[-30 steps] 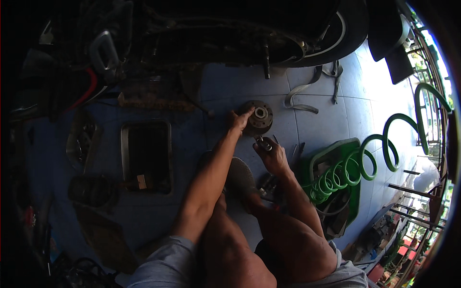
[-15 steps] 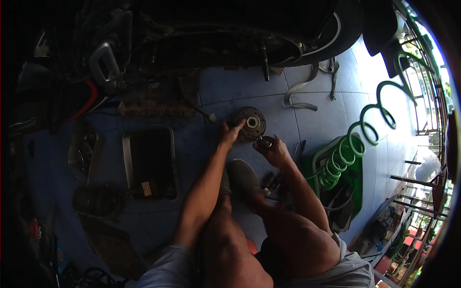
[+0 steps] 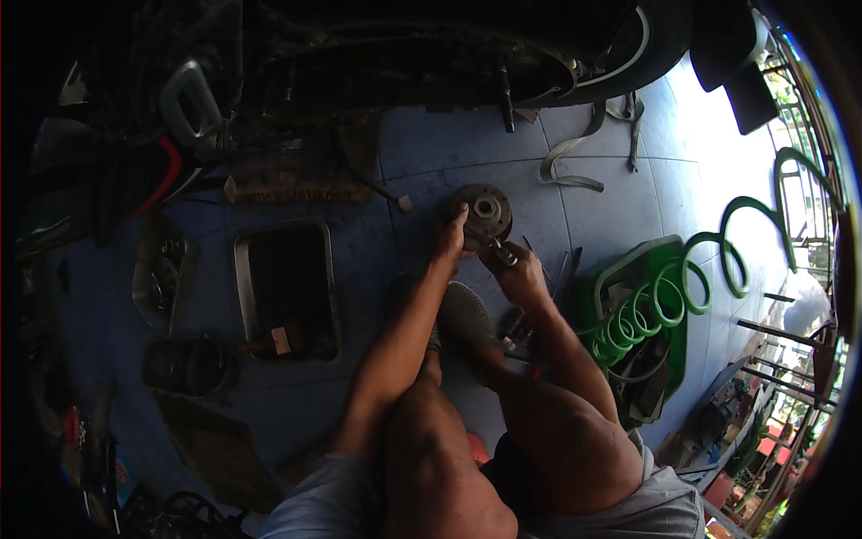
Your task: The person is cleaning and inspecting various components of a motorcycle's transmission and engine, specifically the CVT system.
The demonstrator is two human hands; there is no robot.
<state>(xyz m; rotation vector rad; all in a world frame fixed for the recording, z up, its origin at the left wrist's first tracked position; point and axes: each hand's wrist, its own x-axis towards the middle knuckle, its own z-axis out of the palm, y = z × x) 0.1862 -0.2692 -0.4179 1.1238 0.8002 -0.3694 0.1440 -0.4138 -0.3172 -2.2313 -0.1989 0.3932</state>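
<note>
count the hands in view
2: the left hand holds the round metal part; the right hand grips a tool by its near edge. No others show.

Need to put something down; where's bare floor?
Bare blue tile lies between the curled grey strap and the green plastic bin, and between the rectangular metal tray and the left forearm. Slim dark tools crowd the gap between right hand and bin.

Dark lettering (image 3: 310,194) along the edge of a brown board (image 3: 247,190); wording unclear
</note>
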